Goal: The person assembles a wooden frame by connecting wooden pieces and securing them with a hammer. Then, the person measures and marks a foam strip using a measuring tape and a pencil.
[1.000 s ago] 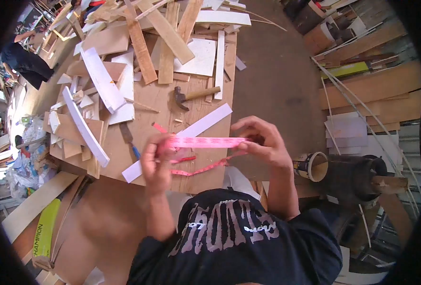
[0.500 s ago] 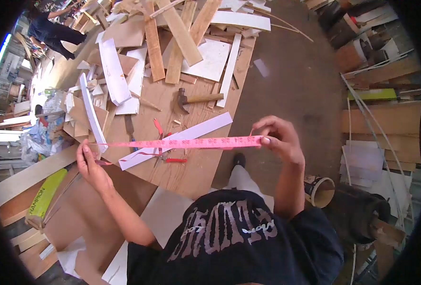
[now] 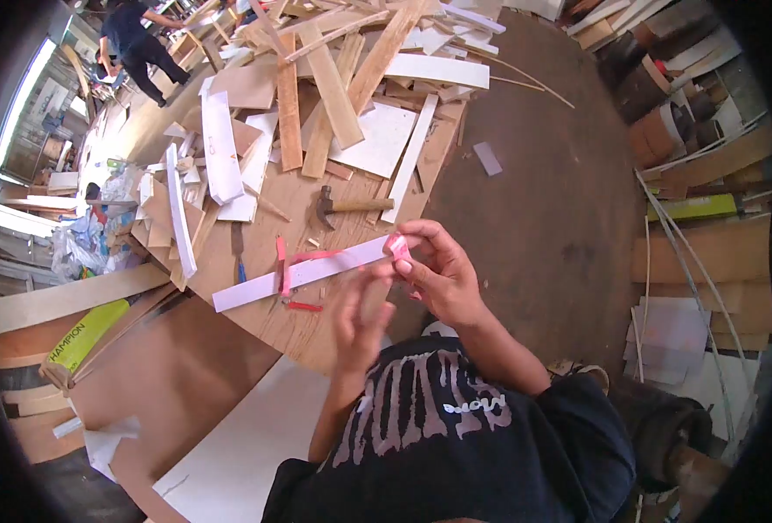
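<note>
Above the near edge of a workbench topped with pale brown wood (image 3: pixel 294 329), a pink flexible measuring tape (image 3: pixel 398 247) is bunched in a small folded bundle, pinched between the thumb and fingers of the right hand (image 3: pixel 447 283). The left hand (image 3: pixel 358 318) is raised just beside it, fingers and thumb partly apart and blurred by motion; whether its fingertips grip the tape cannot be told. Behind the hands a long, straight white strip (image 3: pixel 248 294) lies aslant on the bench, crossed by a reddish-pink band (image 3: pixel 285 277), with a slim red handle (image 3: pixel 304 306) just beside its near edge. Farther off rests a claw hammer with a wooden handle and dark metal head (image 3: pixel 360 205); left of it lies a flat-bladed tool with a blue handle (image 3: pixel 240 268). Beyond these, brown wooden planks (image 3: pixel 288 113) and white boards (image 3: pixel 375 144) are heaped across the bench. A small white rectangular piece (image 3: pixel 488 159) lies on the brown floor (image 3: pixel 543 218) to the right. At the far left, another person in dark clothing (image 3: pixel 142 52) stands bent forward.
</note>
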Available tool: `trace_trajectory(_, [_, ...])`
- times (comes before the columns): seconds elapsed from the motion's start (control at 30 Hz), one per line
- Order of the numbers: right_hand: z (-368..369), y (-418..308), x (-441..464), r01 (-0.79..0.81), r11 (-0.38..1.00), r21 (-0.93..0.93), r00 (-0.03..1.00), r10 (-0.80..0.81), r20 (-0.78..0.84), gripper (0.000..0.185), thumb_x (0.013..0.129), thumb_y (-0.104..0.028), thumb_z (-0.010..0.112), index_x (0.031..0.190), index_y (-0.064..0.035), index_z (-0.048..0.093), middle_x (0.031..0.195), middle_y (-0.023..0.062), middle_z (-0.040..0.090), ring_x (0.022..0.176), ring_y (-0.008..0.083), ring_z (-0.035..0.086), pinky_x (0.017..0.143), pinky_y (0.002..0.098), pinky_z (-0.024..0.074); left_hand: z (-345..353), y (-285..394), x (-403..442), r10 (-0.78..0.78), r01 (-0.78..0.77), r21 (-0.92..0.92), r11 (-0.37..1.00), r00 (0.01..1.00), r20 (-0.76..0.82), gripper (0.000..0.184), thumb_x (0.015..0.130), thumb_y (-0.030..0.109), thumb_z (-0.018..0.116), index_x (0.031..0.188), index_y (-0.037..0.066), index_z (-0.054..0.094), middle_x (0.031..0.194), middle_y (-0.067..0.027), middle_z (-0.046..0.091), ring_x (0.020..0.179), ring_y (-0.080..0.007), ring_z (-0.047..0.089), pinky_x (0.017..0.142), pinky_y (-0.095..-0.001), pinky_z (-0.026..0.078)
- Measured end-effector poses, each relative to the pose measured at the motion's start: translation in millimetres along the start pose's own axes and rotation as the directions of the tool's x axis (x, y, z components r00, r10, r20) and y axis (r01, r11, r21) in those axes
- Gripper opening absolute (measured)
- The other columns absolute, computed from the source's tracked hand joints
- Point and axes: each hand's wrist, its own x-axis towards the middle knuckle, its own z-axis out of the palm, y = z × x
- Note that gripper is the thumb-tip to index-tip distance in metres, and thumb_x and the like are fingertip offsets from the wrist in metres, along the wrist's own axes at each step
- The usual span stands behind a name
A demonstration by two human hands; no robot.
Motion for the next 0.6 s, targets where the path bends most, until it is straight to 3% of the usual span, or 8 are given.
trace_trajectory(0.03, [-3.2,3.7,-0.8,-0.007,0.999,-0.048,1.000,0.007,0.007,0.043,0.097,0.002,0.058,0.138,-0.0040,0.044,0.124,0.0106,0.063,0.105,0.0189,0.069,0.071,0.0250,0.0564,18.7,-0.1,-5.5,0.030,-0.029,-0.068,0.997,0.999,0.024,0.040,0.093,0.018,0.067,0.128,-0.001,0.058,0.112,-0.0080,0.066,0.103,-0.0171,0.063,0.086,-0.0289,0.050])
trace_trajectory(0.07, [0.1,3.2,-0.8,-0.006,0.999,-0.051,1.000,0.007,0.020,0.043,0.097,0.002,0.058,0.138,-0.0040,0.044,0.124,0.0106,0.063,0.105,0.0189,0.069,0.071,0.0250,0.0564,31.6,7.7,-8.2,-0.004,0.006,-0.023,1.000,0.996,0.089,0.040,0.095,0.018,0.066,0.128,-0.001,0.058,0.110,-0.0079,0.066,0.101,-0.0160,0.063,0.085,-0.0285,0.050])
trace_trajectory(0.13, [10.4,-1.0,0.4,0.100,0.992,0.074,0.995,-0.098,-0.033,0.047,0.098,0.003,0.055,0.142,-0.0036,0.040,0.135,0.0143,0.055,0.121,0.0259,0.062,0.094,0.0347,0.0568,38.5,15.8,-7.9,-0.034,0.031,0.024,0.999,0.987,0.158,0.040,0.096,0.018,0.065,0.129,-0.002,0.057,0.109,-0.0077,0.066,0.099,-0.0148,0.064,0.085,-0.0282,0.051])
trace_trajectory(0.17, [11.0,-6.3,-1.3,0.104,0.986,0.132,0.994,-0.101,-0.031,0.056,0.097,0.006,0.053,0.149,-0.0031,0.033,0.148,0.0171,0.044,0.134,0.0318,0.050,0.109,0.0443,0.0481,40.4,17.2,-7.5,-0.087,0.093,-0.029,0.995,0.981,0.176,0.037,0.099,0.019,0.062,0.129,-0.002,0.056,0.103,-0.0069,0.067,0.092,-0.0135,0.064,0.080,-0.0267,0.051])
trace_trajectory(0.23, [5.7,-13.4,-5.0,0.182,0.977,0.108,0.982,-0.175,-0.073,0.058,0.097,0.007,0.053,0.150,-0.0029,0.031,0.151,0.0171,0.041,0.135,0.0323,0.049,0.110,0.0450,0.0477,37.2,7.8,-10.4,-0.253,0.270,-0.053,0.961,0.942,0.221,0.030,0.104,0.023,0.055,0.120,-0.002,0.060,0.083,-0.0031,0.065,0.069,-0.0089,0.061,0.062,-0.0220,0.048])
trace_trajectory(0.27, [2.7,-17.5,-7.4,0.246,0.965,0.086,0.966,-0.237,-0.106,0.061,0.096,0.008,0.053,0.152,-0.0028,0.030,0.154,0.0172,0.038,0.137,0.0327,0.047,0.110,0.0458,0.0474,31.7,4.4,-11.3,-0.249,0.269,-0.056,0.961,0.939,0.238,0.030,0.104,0.023,0.055,0.120,-0.002,0.060,0.083,-0.0031,0.065,0.069,-0.0089,0.061,0.062,-0.0220,0.048])
trace_trajectory(0.37, [-15.7,-30.3,-16.0,0.355,0.933,0.063,0.918,-0.335,-0.212,0.062,0.094,0.010,0.051,0.152,-0.0027,0.032,0.156,0.0165,0.037,0.138,0.0330,0.046,0.112,0.0460,0.0447,19.4,11.5,-8.8,-0.485,0.565,-0.208,0.799,0.809,0.333,0.028,0.105,0.025,0.054,0.103,-0.001,0.066,0.069,-0.0044,0.065,0.059,-0.0089,0.058,0.053,-0.0204,0.043])
trace_trajectory(0.6, [-51.9,-65.4,-46.4,0.531,0.847,-0.038,0.757,-0.493,-0.429,0.061,0.095,0.012,0.048,0.152,-0.0015,0.033,0.155,0.0166,0.038,0.139,0.0318,0.045,0.114,0.0440,0.0437,-10.6,23.4,-13.2,-0.371,0.468,-0.187,0.864,0.842,0.392,0.025,0.102,0.018,0.058,0.100,-0.006,0.066,0.073,-0.0122,0.069,0.062,-0.0147,0.061,0.059,-0.0270,0.050])
